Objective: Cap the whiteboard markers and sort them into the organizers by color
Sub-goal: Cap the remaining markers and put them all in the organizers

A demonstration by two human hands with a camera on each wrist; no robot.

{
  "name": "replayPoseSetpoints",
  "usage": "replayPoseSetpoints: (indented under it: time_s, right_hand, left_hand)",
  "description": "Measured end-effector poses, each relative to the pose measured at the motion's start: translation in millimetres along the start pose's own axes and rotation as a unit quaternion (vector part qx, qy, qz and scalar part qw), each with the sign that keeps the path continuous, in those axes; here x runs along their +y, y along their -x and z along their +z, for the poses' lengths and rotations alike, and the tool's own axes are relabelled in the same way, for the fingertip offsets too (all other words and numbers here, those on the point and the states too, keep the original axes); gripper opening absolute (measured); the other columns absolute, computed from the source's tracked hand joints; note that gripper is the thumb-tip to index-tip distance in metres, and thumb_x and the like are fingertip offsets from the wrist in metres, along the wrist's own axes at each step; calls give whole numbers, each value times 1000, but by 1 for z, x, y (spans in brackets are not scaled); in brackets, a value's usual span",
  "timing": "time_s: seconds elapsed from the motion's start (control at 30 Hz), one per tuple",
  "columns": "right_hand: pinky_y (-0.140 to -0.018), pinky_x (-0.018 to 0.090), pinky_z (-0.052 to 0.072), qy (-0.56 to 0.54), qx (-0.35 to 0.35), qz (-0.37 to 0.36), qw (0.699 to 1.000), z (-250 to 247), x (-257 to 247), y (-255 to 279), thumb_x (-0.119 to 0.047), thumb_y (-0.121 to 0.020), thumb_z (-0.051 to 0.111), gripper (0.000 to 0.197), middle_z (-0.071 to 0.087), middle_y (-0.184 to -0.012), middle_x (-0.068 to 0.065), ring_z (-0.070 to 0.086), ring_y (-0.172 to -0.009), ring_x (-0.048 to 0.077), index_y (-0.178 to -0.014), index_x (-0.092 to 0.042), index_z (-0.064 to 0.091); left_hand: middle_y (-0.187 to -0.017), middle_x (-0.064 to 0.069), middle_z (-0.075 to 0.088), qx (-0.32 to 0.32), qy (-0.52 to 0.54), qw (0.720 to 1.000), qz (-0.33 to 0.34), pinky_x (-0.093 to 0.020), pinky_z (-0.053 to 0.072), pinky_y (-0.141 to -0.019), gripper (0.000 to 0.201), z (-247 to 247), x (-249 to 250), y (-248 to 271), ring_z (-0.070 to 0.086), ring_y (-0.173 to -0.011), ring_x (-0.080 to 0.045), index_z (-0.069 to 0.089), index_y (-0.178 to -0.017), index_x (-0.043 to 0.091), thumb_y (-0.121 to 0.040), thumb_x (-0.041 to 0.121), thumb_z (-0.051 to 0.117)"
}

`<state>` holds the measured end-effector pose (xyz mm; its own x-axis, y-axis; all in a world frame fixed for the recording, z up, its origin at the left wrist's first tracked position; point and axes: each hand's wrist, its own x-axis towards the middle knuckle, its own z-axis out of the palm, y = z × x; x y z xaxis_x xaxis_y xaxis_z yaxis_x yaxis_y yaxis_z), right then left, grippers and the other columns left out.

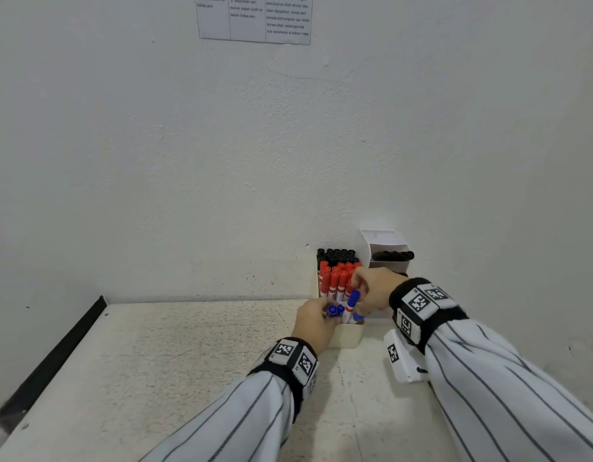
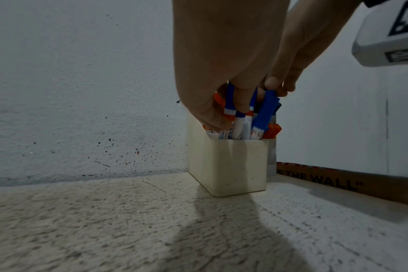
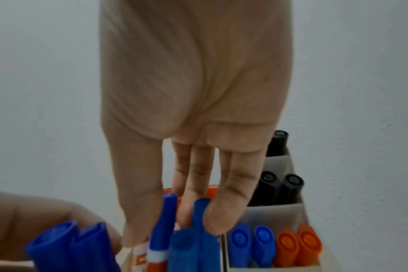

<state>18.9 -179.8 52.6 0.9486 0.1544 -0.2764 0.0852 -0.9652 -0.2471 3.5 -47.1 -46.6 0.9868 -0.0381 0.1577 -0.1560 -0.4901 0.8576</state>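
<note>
Glossy plastic marker caps [image 3: 240, 244]; rough speckled tabletop [image 1: 188, 361].

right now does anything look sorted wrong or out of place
Yes. In the right wrist view one compartment holds two blue markers beside two orange ones, so colors are mixed. Dark ink specks dot the wall left of the organizer.

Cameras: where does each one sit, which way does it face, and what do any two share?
Head: high above the table, looking forward and down; left hand, right hand and striped sleeves show.
Left wrist: low near the tabletop, facing the white organizer; both hands show.
Right wrist: above the organizers, looking down its fingers at blue markers.
All three share the blue markers and both hands.
</note>
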Motion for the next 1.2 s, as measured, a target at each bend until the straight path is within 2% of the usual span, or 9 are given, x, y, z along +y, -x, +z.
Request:
replayPoseSetpoints:
  time_s: [0.07, 0.27, 0.5, 0.63, 0.77, 0.9, 1.03, 1.1, 1.2]
  right_hand:
    - [-60, 17, 42, -17, 37, -20, 999, 8, 5, -1, -15, -71, 76, 46, 51, -95, -5, 51, -85, 12, -111, -20, 53]
    - [-63, 16, 42, -65, 69, -79, 992, 30, 18, -3, -9, -65, 77, 33, 53, -87, -4, 51, -77, 10, -80, -24, 51]
    - [-62, 16, 41, -168, 149, -116, 967, 49, 28, -6, -13, -71, 73, 22, 60, -77, -5, 54, -69, 6, -75, -28, 58]
    - [-74, 23, 41, -216, 271, -59, 936, 51, 32, -12, -10, -82, 58, 11, 60, -92, 6, 54, -83, 17, -92, -10, 61]
    - [-97, 26, 41, -249, 198, -21, 948, 57, 29, -18, -15, -91, 51, 47, 58, -126, 7, 56, -111, 19, -136, -10, 42]
    - [-110, 29, 32, -289, 177, -16, 941, 59, 29, -25, -16, -95, 44, 49, 48, -139, 5, 45, -127, 18, -143, -17, 34]
    - [-103, 27, 36, -322, 188, -18, 928, 58, 34, -24, -19, -96, 42, 41, 55, -129, 3, 49, -123, 19, -137, -17, 45]
    - [-86, 28, 45, -335, 236, -9, 912, 58, 35, -21, -16, -95, 42, 29, 64, -108, 5, 59, -103, 20, -118, -14, 58]
    - [-71, 25, 39, -327, 245, -12, 912, 59, 34, -15, -9, -91, 43, 21, 62, -87, 8, 53, -79, 19, -86, -9, 63]
  left_hand:
    - [-107, -7, 61, 8, 2, 1000, -6, -19, 44, -85, 24, 0, 2, 1, 54, -91, -16, 64, -108, 10, -84, 7, 64]
    - [-121, -4, 57, -22, 9, 999, 40, -15, 40, -89, 43, -2, 5, 3, 55, -111, -17, 58, -124, 15, -83, 9, 65]
    - [-109, -7, 66, 10, -9, 998, 59, 4, 33, -71, 34, -3, 2, 3, 51, -90, -7, 67, -110, 12, -82, -5, 58]
    - [-122, -6, 56, -15, 4, 1000, 9, -12, 38, -86, 56, -5, 1, 6, 54, -106, -14, 51, -129, 12, -77, -4, 64]
    - [-123, 2, 54, -47, 17, 999, -19, -19, 40, -95, 61, -5, -5, 5, 52, -109, -11, 45, -130, 13, -76, 0, 67]
    - [-122, -3, 57, -75, 8, 997, -25, -19, 42, -90, 55, -2, -9, 5, 55, -110, -16, 50, -127, 11, -76, 0, 67]
    - [-126, -4, 54, -71, 0, 997, -22, -25, 41, -99, 53, 0, -12, 1, 52, -117, -20, 50, -129, 10, -79, 3, 66]
    - [-128, -3, 48, -48, -15, 999, -19, -19, 33, -98, 56, 0, -11, 2, 46, -121, -19, 46, -133, 10, -81, 7, 66]
    - [-123, -4, 53, -6, 11, 1000, 7, -17, 35, -96, 49, 1, -11, 4, 50, -115, -16, 53, -128, 13, -81, 9, 67]
